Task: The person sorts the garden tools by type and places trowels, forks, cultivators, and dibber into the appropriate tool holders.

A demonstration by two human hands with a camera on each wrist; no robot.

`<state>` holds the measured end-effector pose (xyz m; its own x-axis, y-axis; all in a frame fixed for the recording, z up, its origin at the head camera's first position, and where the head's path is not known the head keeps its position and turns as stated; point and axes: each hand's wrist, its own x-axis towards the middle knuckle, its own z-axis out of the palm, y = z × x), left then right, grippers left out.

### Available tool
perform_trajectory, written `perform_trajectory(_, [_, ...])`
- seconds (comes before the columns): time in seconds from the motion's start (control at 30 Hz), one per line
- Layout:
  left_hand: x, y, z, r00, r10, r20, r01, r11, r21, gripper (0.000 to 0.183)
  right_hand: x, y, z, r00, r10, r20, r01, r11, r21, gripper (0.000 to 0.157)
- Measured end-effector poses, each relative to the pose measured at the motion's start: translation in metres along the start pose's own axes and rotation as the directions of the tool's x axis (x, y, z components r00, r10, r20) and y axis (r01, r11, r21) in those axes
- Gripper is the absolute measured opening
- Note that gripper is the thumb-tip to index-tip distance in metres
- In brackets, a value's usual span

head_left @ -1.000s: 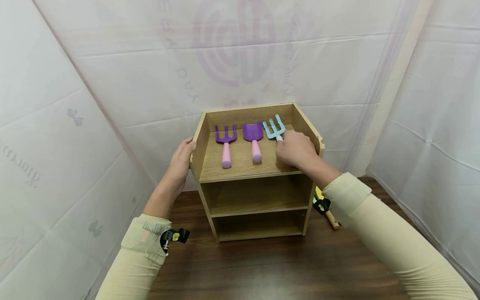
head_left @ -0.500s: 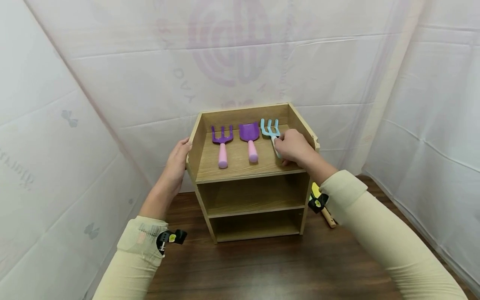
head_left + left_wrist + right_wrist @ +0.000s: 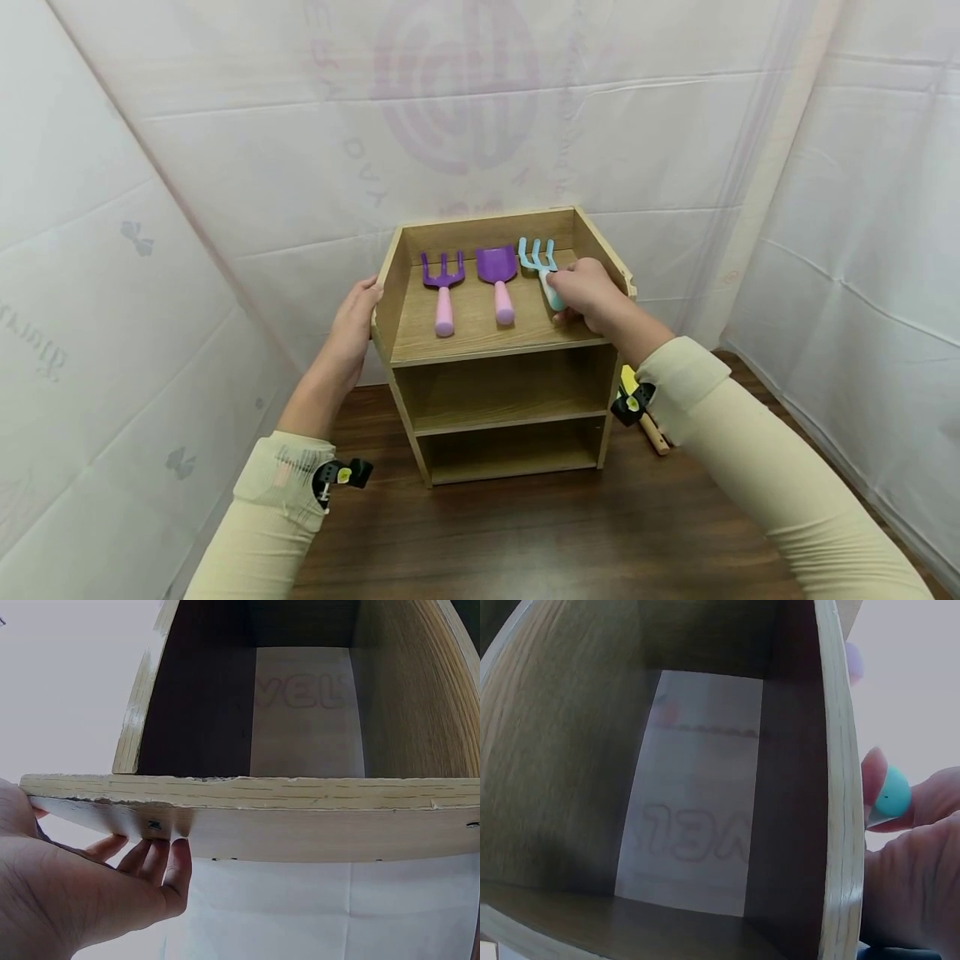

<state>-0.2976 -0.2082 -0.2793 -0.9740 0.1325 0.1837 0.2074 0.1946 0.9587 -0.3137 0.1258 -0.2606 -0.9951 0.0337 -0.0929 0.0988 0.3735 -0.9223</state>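
Observation:
A small light-blue hand fork [image 3: 537, 252] with a white and turquoise handle lies tines-away at the right of the wooden shelf unit's top board [image 3: 480, 338]. My right hand [image 3: 591, 290] pinches its handle; in the right wrist view the turquoise handle end [image 3: 893, 796] shows between thumb and fingers. Left of it lie a purple hand trowel [image 3: 497, 265] and a purple hand fork [image 3: 444, 277], both with pink handles. My left hand [image 3: 352, 325] presses against the unit's left side panel, fingertips touching its outer face in the left wrist view [image 3: 322, 832].
Two lower compartments [image 3: 502, 392] of the unit face front. Beside its right side, a wooden-handled tool [image 3: 654, 435] with a yellow part lies on the dark table [image 3: 525, 542], partly hidden by the right forearm. White sheet walls [image 3: 180, 333] stand close behind and beside.
The light-blue fork has turned so its tines lean left, and more of its handle shows. My right hand shifted slightly left with it. The left hand stays at the side panel.

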Motion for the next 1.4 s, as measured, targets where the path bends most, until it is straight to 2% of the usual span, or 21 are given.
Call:
perform_trajectory(0.17, [-0.001, 0.001, 0.0, 1.0, 0.0, -0.001, 0.0, 1.0, -0.001, 0.061, 0.001, 0.002, 0.002, 1.0, 0.029, -0.001, -0.028, 0.992, 0.123, 0.047])
perform_trajectory(0.5, [-0.001, 0.0, -0.002, 1.0, 0.002, 0.0, -0.002, 1.0, 0.007, 0.061, -0.006, 0.001, 0.005, 1.0, 0.004, -0.021, 0.0, 0.981, 0.194, 0.045])
perform_trajectory(0.8, [0.0, -0.002, -0.003, 1.0, -0.003, -0.006, 0.003, 1.0, 0.009, 0.061, -0.015, -0.004, 0.006, 0.999, -0.014, 0.049, 0.006, 0.985, 0.172, 0.051])
perform_trajectory(1.03, [0.001, -0.003, -0.002, 1.0, 0.0, -0.002, 0.0, 1.0, -0.001, 0.061, -0.019, -0.001, 0.003, 0.989, -0.031, 0.146, 0.006, 0.986, 0.168, 0.069])
perform_trajectory(1.2, [0.0, -0.003, -0.001, 1.0, -0.005, 0.005, 0.005, 1.0, 0.009, 0.062, -0.024, 0.003, -0.001, 0.982, -0.056, 0.182, 0.032, 0.991, 0.133, 0.078])
perform_trajectory(1.3, [-0.001, -0.002, -0.001, 1.0, -0.006, 0.009, 0.006, 1.0, 0.013, 0.062, -0.027, 0.005, -0.003, 0.984, -0.068, 0.166, 0.063, 0.997, 0.036, 0.074])
perform_trajectory(1.4, [-0.001, -0.002, -0.002, 1.0, -0.007, 0.009, 0.007, 1.0, 0.015, 0.062, -0.031, 0.006, -0.005, 0.986, -0.092, 0.141, 0.105, 0.991, -0.085, 0.067])
